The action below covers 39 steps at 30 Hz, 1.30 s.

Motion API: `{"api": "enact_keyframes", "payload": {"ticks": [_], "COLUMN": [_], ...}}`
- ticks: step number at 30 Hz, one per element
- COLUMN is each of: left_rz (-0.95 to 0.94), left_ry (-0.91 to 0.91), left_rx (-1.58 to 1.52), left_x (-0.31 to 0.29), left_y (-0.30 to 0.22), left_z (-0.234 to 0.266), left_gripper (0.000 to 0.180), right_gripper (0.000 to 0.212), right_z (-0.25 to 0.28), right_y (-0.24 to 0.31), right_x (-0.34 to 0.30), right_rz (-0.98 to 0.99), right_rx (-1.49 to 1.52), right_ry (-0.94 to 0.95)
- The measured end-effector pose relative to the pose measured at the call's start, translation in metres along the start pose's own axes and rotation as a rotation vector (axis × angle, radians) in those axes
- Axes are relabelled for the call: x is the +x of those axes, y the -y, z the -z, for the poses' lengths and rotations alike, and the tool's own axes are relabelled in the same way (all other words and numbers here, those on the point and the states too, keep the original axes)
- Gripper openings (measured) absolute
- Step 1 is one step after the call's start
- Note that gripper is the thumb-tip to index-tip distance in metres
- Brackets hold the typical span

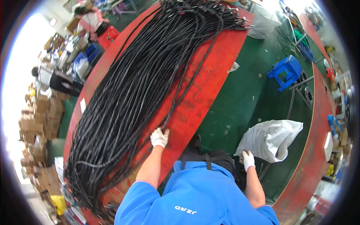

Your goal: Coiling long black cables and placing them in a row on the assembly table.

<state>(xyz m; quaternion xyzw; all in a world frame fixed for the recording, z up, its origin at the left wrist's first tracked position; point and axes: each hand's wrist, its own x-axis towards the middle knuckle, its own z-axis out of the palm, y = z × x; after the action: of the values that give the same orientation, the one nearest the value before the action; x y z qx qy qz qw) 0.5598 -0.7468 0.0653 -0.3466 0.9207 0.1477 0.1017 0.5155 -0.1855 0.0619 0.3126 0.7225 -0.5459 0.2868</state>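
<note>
A long red table [198,101], its paint scuffed with dark marks, runs from the top centre of the frame down to the lower left, its edges bowed by the lens. A thick bundle of black cables [135,86] lies along it, connector ends gathered at the top centre and looped bends at the lower left. In the lower middle, the white-gloved left hand [159,138] touches a strand at the bundle's right side, fingers drawn together; whether they clamp it I cannot tell. Right of centre, low down, the gloved right hand [248,160] has curled fingers just beside a white sack [262,138]; whether they grip anything is unclear. Green floor [243,101] spreads between this table and another red table [311,165] curving down the right side. A blue stool [292,66] stands at upper right. Cardboard boxes [48,110] pile up at left, below two people [54,80] at upper left.
</note>
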Motion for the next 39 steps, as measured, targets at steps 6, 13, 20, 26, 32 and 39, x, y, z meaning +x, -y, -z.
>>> {"api": "enact_keyframes", "payload": {"ticks": [6, 13, 20, 26, 32, 39], "left_rz": [-0.027, -0.089, 0.008, 0.086, 0.133, 0.242], "left_ry": [0.081, 0.051, 0.005, 0.038, 0.026, 0.102], "left_rx": [-0.411, -0.521, -0.588, -0.597, -0.55, -0.977], "left_x": [0.071, 0.134, 0.205, 0.238, 0.269, 0.351], "left_y": [-0.112, -0.243, -0.323, -0.418, -0.415, -0.457], "left_z": [-0.007, -0.019, -0.007, 0.025, -0.019, -0.021], "left_gripper": [0.071, 0.072, 0.077, 0.075, 0.077, 0.047], "right_gripper": [0.045, 0.043, 0.045, 0.034, 0.037, 0.048], "right_z": [-0.01, 0.096, 0.162, 0.181, 0.158, 0.151], "right_y": [0.058, 0.008, 0.079, 0.228, 0.312, 0.313], "right_x": [0.066, 0.156, 0.25, 0.336, 0.391, 0.433], "right_rz": [0.085, -0.273, -0.397, -0.043, -0.06, -0.166], "right_rx": [-0.043, -0.038, 0.063, 0.079, 0.154, -0.281], "right_ry": [0.066, -0.057, -0.092, -0.041, 0.047, 0.126]}}
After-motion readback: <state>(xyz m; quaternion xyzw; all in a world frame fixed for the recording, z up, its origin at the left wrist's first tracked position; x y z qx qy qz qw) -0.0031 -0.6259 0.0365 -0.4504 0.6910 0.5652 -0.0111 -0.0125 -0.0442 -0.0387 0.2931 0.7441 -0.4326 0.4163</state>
